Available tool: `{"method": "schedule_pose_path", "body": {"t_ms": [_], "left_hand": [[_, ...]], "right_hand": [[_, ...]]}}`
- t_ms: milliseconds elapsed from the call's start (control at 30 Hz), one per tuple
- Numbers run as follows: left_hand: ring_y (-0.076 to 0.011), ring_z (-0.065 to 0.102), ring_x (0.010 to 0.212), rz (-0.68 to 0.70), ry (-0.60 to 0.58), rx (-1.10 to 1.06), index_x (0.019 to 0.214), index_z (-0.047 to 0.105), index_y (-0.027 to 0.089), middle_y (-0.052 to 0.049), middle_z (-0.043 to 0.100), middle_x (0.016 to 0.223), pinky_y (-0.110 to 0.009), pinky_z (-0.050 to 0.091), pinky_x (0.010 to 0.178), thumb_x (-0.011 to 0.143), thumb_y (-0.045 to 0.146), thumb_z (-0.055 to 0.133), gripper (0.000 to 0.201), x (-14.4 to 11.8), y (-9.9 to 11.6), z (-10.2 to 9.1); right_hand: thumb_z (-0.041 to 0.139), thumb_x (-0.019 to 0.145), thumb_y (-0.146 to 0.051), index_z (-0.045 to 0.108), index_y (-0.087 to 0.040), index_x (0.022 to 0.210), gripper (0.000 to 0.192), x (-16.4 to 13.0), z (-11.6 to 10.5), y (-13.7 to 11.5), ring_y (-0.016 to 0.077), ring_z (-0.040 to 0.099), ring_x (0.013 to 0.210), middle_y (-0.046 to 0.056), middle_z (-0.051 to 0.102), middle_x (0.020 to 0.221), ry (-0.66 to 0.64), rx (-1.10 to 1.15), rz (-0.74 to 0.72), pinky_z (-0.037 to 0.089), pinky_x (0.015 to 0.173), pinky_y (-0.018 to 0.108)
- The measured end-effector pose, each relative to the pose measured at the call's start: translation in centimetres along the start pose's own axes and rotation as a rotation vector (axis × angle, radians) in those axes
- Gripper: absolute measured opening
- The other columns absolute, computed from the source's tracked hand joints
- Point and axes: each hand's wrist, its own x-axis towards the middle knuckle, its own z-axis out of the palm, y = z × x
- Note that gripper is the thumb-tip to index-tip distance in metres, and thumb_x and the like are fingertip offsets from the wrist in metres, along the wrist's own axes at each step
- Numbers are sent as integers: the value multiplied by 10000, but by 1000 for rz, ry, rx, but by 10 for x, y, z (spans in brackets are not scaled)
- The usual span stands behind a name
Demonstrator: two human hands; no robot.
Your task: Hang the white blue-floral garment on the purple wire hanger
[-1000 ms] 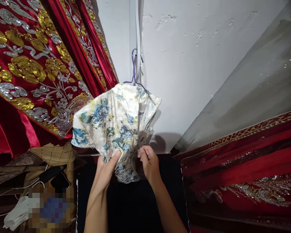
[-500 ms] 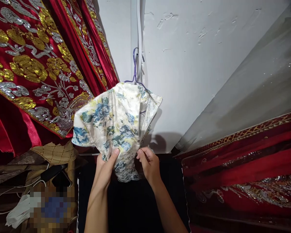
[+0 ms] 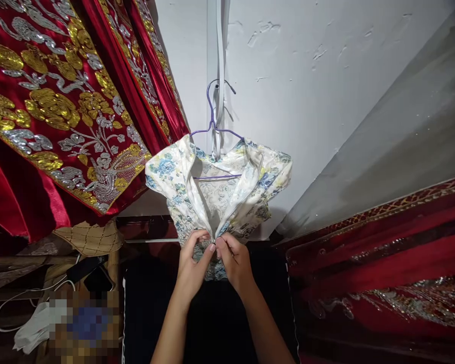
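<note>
A white garment with blue and yellow flowers (image 3: 167, 169) hangs on a purple wire hanger (image 3: 211, 121) against the white wall. Its back opening faces me and spreads apart toward the top. My left hand (image 3: 192, 265) and my right hand (image 3: 233, 260) meet at the lower end of that opening, fingertips pinching the two fabric edges together. Both forearms reach up from the bottom of the view.
Red satin robes with gold and silver embroidery (image 3: 60, 111) hang at the left. More red embroidered cloth under clear plastic (image 3: 382, 242) lies at the right. A black surface (image 3: 212, 323) sits below my hands. A phone, white cable and white cloth (image 3: 34, 326) lie at lower left.
The bunched garment has swung round and opened out on the hanger, its open back now facing me. My left hand moved right, and both hands now pinch the opening's edges together.
</note>
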Motion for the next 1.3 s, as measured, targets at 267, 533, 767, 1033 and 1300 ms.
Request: {"method": "schedule_pose_path", "body": {"t_ms": [267,533,767,1033,1300], "left_hand": [[-171,592,882,29,-129,69,992,591,195,-25,617,931,-270,451,821,994,328,546,140,4,3,8],[-171,563,841,44,-146,139,985,591,186,-38,616,916,-257,400,718,1021,322,476,182,0,13,5],[-161,509,798,43,-181,82,879,562,187,-16,531,827,-249,383,710,1000,328,506,194,-4,13,3],[-156,507,782,45,-317,80,862,556,184,-7,519,797,-258,395,732,999,335,498,212,3,11,5],[-208,624,920,125,-263,173,1022,678,202,-59,676,971,-329,475,839,973,319,563,171,40,27,-13]], "right_hand": [[511,980,-392,463,-219,689,342,4,-2,-1,131,386,580,-36,431,614,33,6,14,323,563,268],[509,969,-368,495,-213,663,343,32,-18,-19,152,438,583,-21,450,586,73,-235,-160,331,570,282],[504,981,-388,348,-219,630,419,101,-49,-75,120,329,528,-46,315,556,134,-433,-323,262,535,277],[527,972,-353,356,-214,614,420,174,-56,-155,114,294,531,-51,304,544,229,-584,-582,229,562,293],[536,971,-382,507,-202,684,340,155,-47,-141,105,348,521,-41,400,567,161,-392,-470,245,537,270]]}}
